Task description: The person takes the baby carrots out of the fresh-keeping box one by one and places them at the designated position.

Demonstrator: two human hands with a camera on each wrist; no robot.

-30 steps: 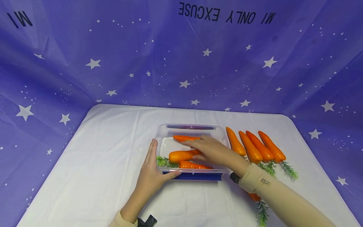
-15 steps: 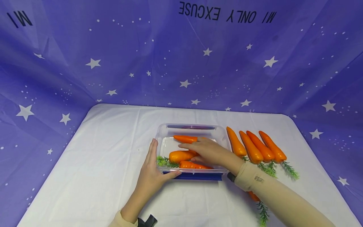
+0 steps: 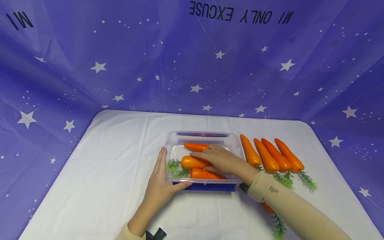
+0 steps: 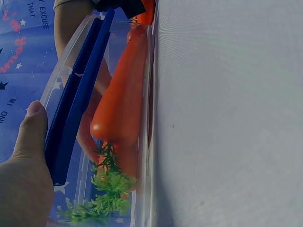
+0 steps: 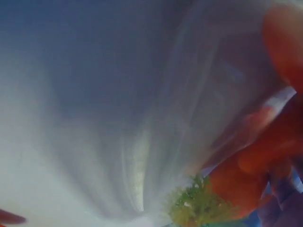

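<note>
In the head view a clear plastic food container (image 3: pixel 172 138) with blue latches (image 3: pixel 210 187) holds three orange carrots. My left hand (image 3: pixel 159 183) grips its front left corner, fingers along the left wall and thumb on the front edge. In the left wrist view that thumb (image 4: pixel 32 130) lies beside the blue latch. My right hand (image 3: pixel 220 161) reaches inside and holds the middle carrot (image 3: pixel 193 162), covering its right part. The front carrot (image 3: pixel 205 173) lies along the near wall, the back carrot (image 3: pixel 195 147) partly under the right hand. Green leaves (image 3: pixel 174 164) point left.
Right of the container, several carrots (image 3: pixel 286 155) lie in a row on the white cloth (image 3: pixel 99 173), leaves toward me. One more carrot (image 3: pixel 268 208) is partly hidden under the right forearm. A purple star-printed curtain (image 3: pixel 150 60) stands behind and at the sides.
The middle carrot has shifted slightly back and right under my right hand, and the front carrot a little back, showing more leaves. The right hand moved slightly forward earlier; the left stays put.
</note>
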